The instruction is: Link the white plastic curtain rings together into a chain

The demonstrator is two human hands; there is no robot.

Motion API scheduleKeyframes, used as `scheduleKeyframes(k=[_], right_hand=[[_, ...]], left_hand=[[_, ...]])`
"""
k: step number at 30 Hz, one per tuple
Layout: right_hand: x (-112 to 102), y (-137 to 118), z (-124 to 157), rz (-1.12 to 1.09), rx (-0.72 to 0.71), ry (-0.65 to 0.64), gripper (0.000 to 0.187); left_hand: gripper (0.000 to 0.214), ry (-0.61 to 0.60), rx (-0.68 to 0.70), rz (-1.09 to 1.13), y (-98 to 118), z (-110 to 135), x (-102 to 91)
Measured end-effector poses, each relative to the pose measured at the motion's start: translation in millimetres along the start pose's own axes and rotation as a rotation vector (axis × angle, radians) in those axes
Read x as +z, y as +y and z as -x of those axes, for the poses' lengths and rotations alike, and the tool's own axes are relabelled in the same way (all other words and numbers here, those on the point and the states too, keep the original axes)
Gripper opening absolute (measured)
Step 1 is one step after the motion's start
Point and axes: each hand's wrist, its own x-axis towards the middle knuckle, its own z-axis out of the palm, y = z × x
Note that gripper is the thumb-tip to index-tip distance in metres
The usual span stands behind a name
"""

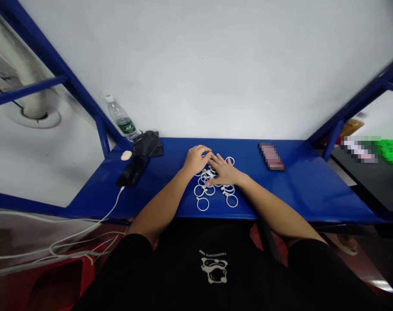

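A loose pile of white plastic rings (203, 204), each with a small eyelet, lies on the blue tabletop before me. My right hand (227, 172) rests over the pile, palm down with fingers spread, and covers part of it. At the pile's far left edge is my left hand (195, 160), its fingers loosely bent and apart from the thumb, with nothing visible in it. The fingertips of both hands come close together above the rings. One ring (229, 161) shows beyond my right hand; others stick out below it toward the table's front edge.
At the left stand a clear bottle (125, 123) and a crumpled black bag (147, 144), with a black device (131, 170) on a white cable and a small pale object (126, 155). A blurred phone-like thing (271, 156) lies at the right. Blue frame bars (101, 134) flank the table.
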Motion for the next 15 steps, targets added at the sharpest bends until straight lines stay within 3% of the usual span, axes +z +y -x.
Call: scheduleKeyframes(k=[4, 7, 9, 12, 15], right_hand=[[1, 11, -12, -0.008, 0.089, 0.186, 0.104], [-9, 28, -11, -0.046, 0.082, 0.324, 0.101], [-22, 38, -4, -0.082, -0.009, 0.361, 0.118], [-41, 44, 15, -0.077, -0.057, 0.24, 0.145], [-47, 41, 29, -0.028, -0.057, 0.023, 0.153]], left_hand=[[0.023, -0.145, 0.048, 0.001, 8, 2, -4.2], [0.073, -0.408, -0.005, -0.111, 4, 5, -12.0], [0.114, -0.582, -0.035, -0.178, -1, 8, -19.3], [0.145, -0.747, -0.031, -0.219, -6, 13, -31.5], [0.144, -0.814, 0.024, -0.223, -4, 20, -38.4]])
